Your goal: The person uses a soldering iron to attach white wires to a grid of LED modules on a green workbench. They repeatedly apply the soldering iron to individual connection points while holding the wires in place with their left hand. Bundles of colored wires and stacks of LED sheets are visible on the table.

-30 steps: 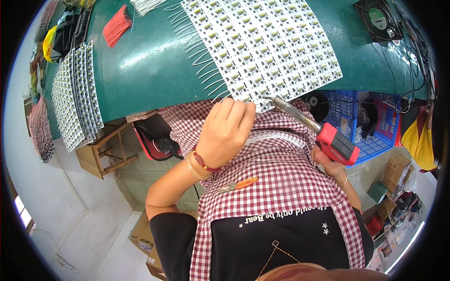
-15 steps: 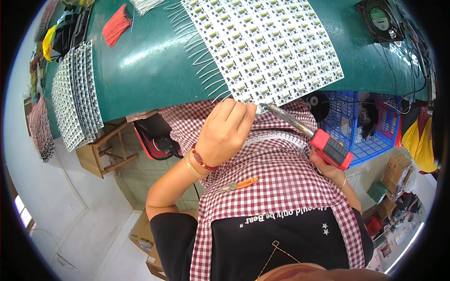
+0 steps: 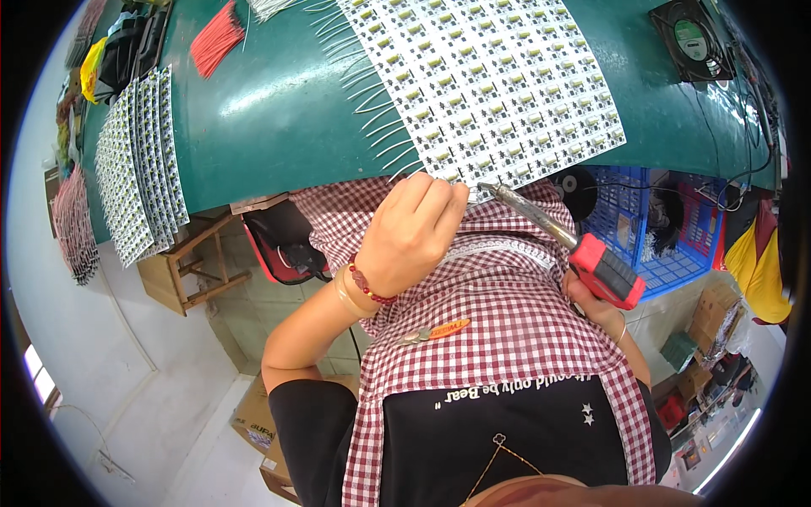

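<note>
At frame centre the left hand (image 3: 412, 245) is curled shut, pinching something too small to tell at the near edge of the white panel of small circuit boards (image 3: 490, 84) on the green table (image 3: 279, 118). Right of centre, the right hand (image 3: 591, 304) grips the red-handled soldering iron (image 3: 591, 262), tip touching that edge. The panel looks thin, light and fragile, best held by its edges.

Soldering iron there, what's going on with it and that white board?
A person's right hand holds a red-handled soldering iron, tip at the near edge of a white panel of small circuit boards on a green table. The left hand is pinched at the same edge, beside the tip.
</note>
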{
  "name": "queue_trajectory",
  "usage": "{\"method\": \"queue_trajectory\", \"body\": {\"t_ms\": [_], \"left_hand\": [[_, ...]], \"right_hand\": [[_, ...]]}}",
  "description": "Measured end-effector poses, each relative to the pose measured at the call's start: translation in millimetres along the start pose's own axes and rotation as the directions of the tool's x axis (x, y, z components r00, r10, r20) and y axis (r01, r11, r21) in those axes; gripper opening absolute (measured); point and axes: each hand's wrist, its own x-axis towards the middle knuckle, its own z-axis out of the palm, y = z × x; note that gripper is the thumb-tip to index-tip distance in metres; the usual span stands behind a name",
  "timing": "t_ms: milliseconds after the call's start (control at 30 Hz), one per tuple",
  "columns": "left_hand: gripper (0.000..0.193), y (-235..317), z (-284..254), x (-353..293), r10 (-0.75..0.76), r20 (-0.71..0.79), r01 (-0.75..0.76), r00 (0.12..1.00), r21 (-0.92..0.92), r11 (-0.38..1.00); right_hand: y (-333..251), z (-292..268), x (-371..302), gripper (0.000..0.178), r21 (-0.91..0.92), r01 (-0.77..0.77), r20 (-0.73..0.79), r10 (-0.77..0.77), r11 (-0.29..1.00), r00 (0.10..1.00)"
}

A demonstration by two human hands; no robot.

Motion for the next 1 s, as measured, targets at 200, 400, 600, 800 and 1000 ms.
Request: {"method": "queue_trajectory", "body": {"t_ms": [200,400,600,800,1000], "left_hand": [[0.031,0.0,-2.3,-0.3,-0.019,0.028,0.018,0.999,0.052,0.998],[0.028,-3.0,-9.0,-4.9,-0.008,-0.197,0.051,0.98,0.217,0.975],[0.033,4.8,-0.9,-0.1,-0.14,-0.201,0.158,0.97,0.076,0.985],[0.042,-1.5,11.5,-7.7,-0.048,-0.136,0.056,0.99,0.054,0.997],[0.039,-0.9,10.2,-2.4,-0.037,-0.084,0.044,0.996,0.075,0.996]], "right_hand": [[-18.2,4.4,9.4,0.018,0.36,-0.034,0.018,0.029,0.933,0.999],[-38.3,10.9,29.5,0.054,0.619,0.074,-0.053,-0.053,0.782,0.997],[-34.1,11.1,29.5,0.053,0.592,0.028,0.025,-0.054,0.805,0.998],[-33.8,11.1,30.9,0.045,0.583,0.028,0.041,-0.064,0.812,0.997],[-25.6,9.4,22.8,0.006,0.439,-0.036,0.05,0.016,0.898,0.999]]}}
